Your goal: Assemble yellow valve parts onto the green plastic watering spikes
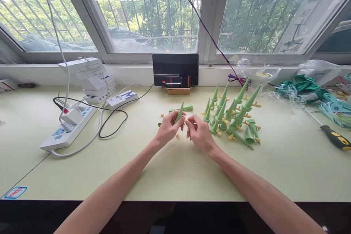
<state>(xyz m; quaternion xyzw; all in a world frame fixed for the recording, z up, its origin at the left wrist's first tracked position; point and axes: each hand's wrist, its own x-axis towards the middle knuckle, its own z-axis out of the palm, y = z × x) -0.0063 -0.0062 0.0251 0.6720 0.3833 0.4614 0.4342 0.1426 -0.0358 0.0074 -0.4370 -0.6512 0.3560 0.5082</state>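
My left hand (168,128) is closed around a green watering spike (180,111), its pointed tip upward. Close beside it, my right hand (199,131) pinches a small yellow valve (185,120) against the spike's side; the fingers partly hide where they meet. Behind my left hand lies another green spike (188,107) on its side, with a few small pieces around it. A loose yellow valve (178,136) rests on the table below my hands. To the right stands a cluster of green spikes (221,111) fitted with yellow valves, some upright and some lying down.
A power strip (70,128) with cables and stacked white boxes (94,76) occupy the left. At the back, a tablet (175,62) and phone (178,81) lean on a stand. A screwdriver (334,137) and plastic bags (294,89) lie at the right.
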